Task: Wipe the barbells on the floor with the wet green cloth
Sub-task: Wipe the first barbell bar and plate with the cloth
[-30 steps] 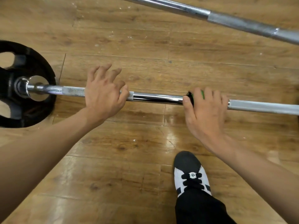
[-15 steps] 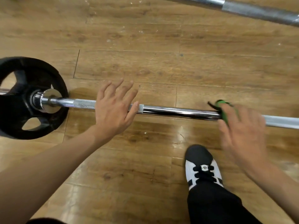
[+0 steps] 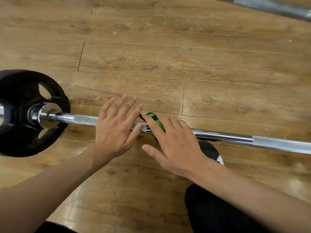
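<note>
Now, bar [image 3: 222,136]: lies on the floor [image 3: 151,56], running side to side under both palms.
Left hand [image 3: 116,130]: flat on the bar, fingers straight and spread, pointing away from the person; the thumb lies along the bar toward the other hand; it holds nothing.
Right hand [image 3: 175,147]: just beside the left hand, laid over the bar; fingers nearly straight, pressing the cloth [image 3: 155,122] down onto the metal; the thumb sticks out on the near side, off the bar and not wrapped round it.
Cloth: green with a dark edge, folded over the bar under the right forefinger, just right of the left thumb tip.
Plate [image 3: 21,91]: black, on the bar's end, well to the left of the left hand.
Second bar [image 3: 269,5]: far beyond the right hand, well apart from it.
Shoe [image 3: 212,153]: black and white, just right of the right wrist, on the near side of the bar.
Leg [image 3: 210,209]: black trousers, under the right forearm.
Floor: wood planks, with pale specks beyond both hands.
</note>
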Action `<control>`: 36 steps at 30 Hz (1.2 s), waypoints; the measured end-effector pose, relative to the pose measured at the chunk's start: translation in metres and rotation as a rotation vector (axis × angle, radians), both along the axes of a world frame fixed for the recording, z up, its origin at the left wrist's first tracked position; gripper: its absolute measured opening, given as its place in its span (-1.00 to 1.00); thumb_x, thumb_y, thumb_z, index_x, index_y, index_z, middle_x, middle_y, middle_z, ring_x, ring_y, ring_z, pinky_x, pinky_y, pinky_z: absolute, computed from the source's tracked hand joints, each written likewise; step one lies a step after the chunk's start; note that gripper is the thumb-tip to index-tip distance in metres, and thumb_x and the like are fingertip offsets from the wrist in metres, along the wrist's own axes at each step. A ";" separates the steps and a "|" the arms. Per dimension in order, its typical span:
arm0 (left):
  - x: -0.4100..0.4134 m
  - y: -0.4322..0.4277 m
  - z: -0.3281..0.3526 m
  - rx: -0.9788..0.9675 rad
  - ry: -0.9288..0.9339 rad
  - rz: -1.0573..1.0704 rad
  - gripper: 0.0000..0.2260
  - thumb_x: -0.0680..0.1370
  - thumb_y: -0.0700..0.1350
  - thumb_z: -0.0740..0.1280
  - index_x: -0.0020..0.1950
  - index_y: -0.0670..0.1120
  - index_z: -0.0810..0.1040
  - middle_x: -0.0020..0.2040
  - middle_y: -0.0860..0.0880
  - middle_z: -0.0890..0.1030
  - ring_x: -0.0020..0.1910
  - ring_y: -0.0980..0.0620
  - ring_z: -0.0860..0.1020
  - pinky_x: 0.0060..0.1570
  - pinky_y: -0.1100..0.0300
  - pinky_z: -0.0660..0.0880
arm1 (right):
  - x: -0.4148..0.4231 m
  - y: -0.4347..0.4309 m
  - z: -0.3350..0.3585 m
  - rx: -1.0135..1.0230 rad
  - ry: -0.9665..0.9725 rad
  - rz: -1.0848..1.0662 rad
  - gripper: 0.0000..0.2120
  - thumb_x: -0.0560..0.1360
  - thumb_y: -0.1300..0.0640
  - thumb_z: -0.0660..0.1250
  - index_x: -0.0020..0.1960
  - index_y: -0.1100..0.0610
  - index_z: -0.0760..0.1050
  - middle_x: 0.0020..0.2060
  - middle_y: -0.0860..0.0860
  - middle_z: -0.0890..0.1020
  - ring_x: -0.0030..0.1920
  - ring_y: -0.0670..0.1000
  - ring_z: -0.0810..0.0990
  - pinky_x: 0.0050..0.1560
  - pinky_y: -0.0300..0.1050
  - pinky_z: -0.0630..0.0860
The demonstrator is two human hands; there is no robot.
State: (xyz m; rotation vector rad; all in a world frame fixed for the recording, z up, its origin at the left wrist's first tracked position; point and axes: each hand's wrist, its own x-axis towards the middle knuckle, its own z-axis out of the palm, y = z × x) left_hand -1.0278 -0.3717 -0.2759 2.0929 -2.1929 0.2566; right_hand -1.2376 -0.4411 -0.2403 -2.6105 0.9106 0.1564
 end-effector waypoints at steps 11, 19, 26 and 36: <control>0.005 0.011 -0.018 -0.183 -0.017 -0.079 -0.59 0.67 0.09 0.18 0.36 -0.10 0.63 0.43 -0.09 0.58 0.45 -0.15 0.52 0.40 -0.11 0.40 | -0.145 -0.005 -0.003 -0.147 0.061 -0.487 -0.36 0.67 -0.26 -0.05 0.37 0.20 0.48 0.03 0.18 0.50 -0.01 0.22 0.45 0.10 0.18 0.33; 0.011 -0.015 -0.015 -0.146 -0.031 -0.051 -0.55 0.71 0.10 0.11 0.33 -0.14 0.64 0.37 -0.13 0.63 0.45 -0.18 0.52 0.50 -0.16 0.34 | 0.019 0.005 0.000 -0.095 0.006 -0.182 -0.25 0.64 -0.40 -0.16 0.49 0.10 0.39 0.19 0.13 0.55 0.09 0.18 0.50 0.12 0.09 0.37; 0.013 -0.044 -0.023 -0.230 0.021 -0.034 -0.59 0.71 0.05 0.14 0.30 -0.16 0.65 0.33 -0.13 0.65 0.42 -0.16 0.54 0.47 -0.13 0.39 | -0.099 -0.046 -0.002 -0.162 0.023 -0.380 -0.50 0.69 -0.23 -0.04 0.45 0.01 0.39 0.04 0.05 0.53 0.06 0.15 0.49 0.08 0.07 0.36; 0.022 -0.067 -0.015 -0.197 0.060 -0.002 -0.57 0.72 0.04 0.07 0.39 -0.12 0.60 0.39 -0.11 0.61 0.48 -0.17 0.48 0.54 -0.08 0.27 | -0.126 -0.065 -0.023 -0.332 -0.038 -0.762 -0.38 0.64 -0.30 0.01 0.26 0.19 0.52 0.04 0.24 0.52 0.08 0.27 0.45 0.19 0.22 0.33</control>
